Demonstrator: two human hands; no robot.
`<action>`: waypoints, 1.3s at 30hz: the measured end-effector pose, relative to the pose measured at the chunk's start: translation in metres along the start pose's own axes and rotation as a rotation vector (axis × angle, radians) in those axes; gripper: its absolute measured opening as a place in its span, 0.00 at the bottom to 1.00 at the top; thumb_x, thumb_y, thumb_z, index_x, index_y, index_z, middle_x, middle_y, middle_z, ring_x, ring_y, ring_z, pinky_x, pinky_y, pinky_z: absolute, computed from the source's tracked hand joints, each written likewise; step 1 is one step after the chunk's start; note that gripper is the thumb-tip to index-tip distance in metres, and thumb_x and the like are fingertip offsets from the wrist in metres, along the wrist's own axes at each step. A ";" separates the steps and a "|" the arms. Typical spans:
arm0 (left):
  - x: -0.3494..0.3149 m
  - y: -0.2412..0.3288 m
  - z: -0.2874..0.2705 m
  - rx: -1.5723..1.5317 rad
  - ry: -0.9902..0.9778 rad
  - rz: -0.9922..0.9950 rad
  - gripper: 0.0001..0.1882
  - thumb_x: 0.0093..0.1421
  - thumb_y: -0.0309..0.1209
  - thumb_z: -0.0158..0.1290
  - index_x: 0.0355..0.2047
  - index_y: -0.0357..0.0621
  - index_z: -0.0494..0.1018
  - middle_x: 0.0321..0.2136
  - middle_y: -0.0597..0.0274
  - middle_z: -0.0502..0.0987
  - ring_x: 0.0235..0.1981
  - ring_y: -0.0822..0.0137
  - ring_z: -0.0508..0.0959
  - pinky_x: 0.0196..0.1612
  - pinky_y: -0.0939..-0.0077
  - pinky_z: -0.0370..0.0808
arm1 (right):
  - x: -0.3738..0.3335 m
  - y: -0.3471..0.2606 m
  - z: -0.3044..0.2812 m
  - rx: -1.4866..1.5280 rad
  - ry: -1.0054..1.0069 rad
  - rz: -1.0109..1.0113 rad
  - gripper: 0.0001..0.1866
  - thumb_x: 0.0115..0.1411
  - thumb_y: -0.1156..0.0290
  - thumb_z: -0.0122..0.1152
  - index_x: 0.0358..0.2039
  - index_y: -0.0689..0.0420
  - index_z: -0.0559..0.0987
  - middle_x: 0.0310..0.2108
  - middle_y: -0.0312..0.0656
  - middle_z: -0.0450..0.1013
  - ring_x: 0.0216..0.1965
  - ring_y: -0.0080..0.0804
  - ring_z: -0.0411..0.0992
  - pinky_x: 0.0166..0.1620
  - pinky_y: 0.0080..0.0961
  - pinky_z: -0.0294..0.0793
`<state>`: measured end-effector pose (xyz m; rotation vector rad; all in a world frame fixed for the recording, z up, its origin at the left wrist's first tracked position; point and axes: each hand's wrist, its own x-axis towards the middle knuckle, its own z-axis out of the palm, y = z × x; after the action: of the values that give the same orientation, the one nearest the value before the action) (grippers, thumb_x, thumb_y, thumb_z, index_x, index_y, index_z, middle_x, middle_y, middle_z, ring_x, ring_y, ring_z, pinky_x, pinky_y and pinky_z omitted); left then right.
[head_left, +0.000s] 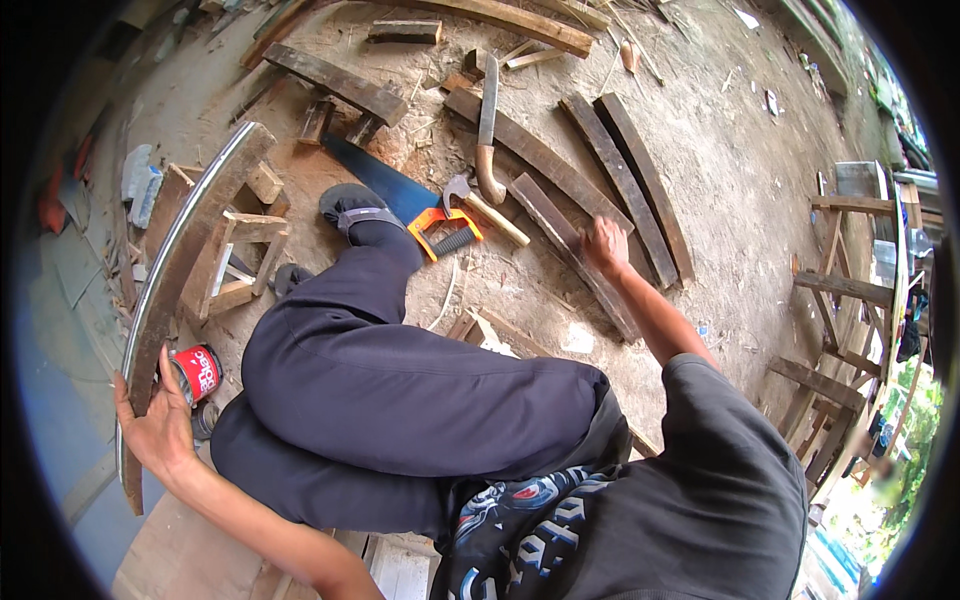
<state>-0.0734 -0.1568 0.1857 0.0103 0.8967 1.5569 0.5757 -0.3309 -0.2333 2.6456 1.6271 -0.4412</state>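
Observation:
My left hand (158,428) grips the lower part of a long wooden board (190,250) with a shiny strip along its outer edge; the thumb and fingers lie on opposite sides of it. Off to the right, my right arm reaches to the ground. The fingers of my right hand (606,246) are curled at the near end of a brown wooden beam (540,155), beside a shorter beam (570,250). Two more dark beams (625,190) lie to the right of that hand.
A handsaw (385,185) with an orange handle, a hammer (495,215) and a machete (488,120) lie beyond my legs. A red can (195,372) stands near my left hand. Small wooden frames (240,255) are at the left, a timber rack (845,290) at the right.

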 end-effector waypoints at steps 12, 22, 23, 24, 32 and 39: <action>-0.036 -0.010 0.004 0.130 0.033 0.107 0.31 0.71 0.30 0.49 0.69 0.28 0.55 0.70 0.42 0.57 0.73 0.51 0.56 0.75 0.49 0.54 | 0.159 -0.128 0.014 0.137 0.169 0.013 0.45 0.58 0.46 0.68 0.66 0.62 0.62 0.60 0.57 0.66 0.63 0.56 0.64 0.64 0.54 0.64; -0.024 -0.002 0.010 0.084 0.085 0.100 0.30 0.73 0.31 0.47 0.68 0.25 0.55 0.69 0.38 0.60 0.71 0.49 0.59 0.74 0.47 0.55 | 0.176 -0.079 -0.043 -0.005 -0.329 -0.113 0.39 0.59 0.42 0.65 0.57 0.63 0.72 0.54 0.57 0.74 0.57 0.51 0.74 0.58 0.45 0.74; -0.024 0.000 0.007 0.064 0.054 0.099 0.29 0.73 0.31 0.47 0.68 0.25 0.55 0.68 0.37 0.60 0.71 0.48 0.59 0.74 0.46 0.56 | 0.177 -0.070 -0.063 0.034 -0.406 -0.204 0.39 0.59 0.36 0.62 0.53 0.61 0.75 0.52 0.56 0.76 0.54 0.49 0.76 0.57 0.40 0.75; -0.028 0.000 0.006 0.060 0.052 0.114 0.29 0.73 0.31 0.46 0.67 0.25 0.56 0.68 0.37 0.60 0.71 0.48 0.59 0.74 0.45 0.56 | 0.176 -0.067 -0.089 0.061 -0.579 -0.209 0.40 0.61 0.33 0.57 0.55 0.59 0.76 0.55 0.54 0.75 0.57 0.49 0.74 0.61 0.40 0.72; -0.032 -0.034 0.028 -0.002 0.001 0.112 0.27 0.72 0.28 0.48 0.66 0.26 0.59 0.67 0.38 0.61 0.71 0.46 0.59 0.74 0.43 0.55 | 0.114 0.023 -0.177 0.211 -0.613 -0.123 0.35 0.72 0.38 0.39 0.65 0.49 0.73 0.64 0.47 0.71 0.67 0.43 0.66 0.67 0.39 0.64; -0.023 -0.041 0.021 -0.037 -0.080 0.008 0.26 0.71 0.30 0.49 0.65 0.28 0.61 0.67 0.39 0.63 0.70 0.46 0.62 0.72 0.41 0.59 | 0.024 0.111 -0.166 -0.077 -0.752 -0.008 0.50 0.53 0.21 0.53 0.58 0.55 0.79 0.50 0.50 0.79 0.51 0.43 0.77 0.54 0.38 0.74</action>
<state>-0.0232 -0.1688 0.1889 0.0499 0.8054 1.5695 0.7219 -0.3362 -0.0952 2.0156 1.3522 -1.1618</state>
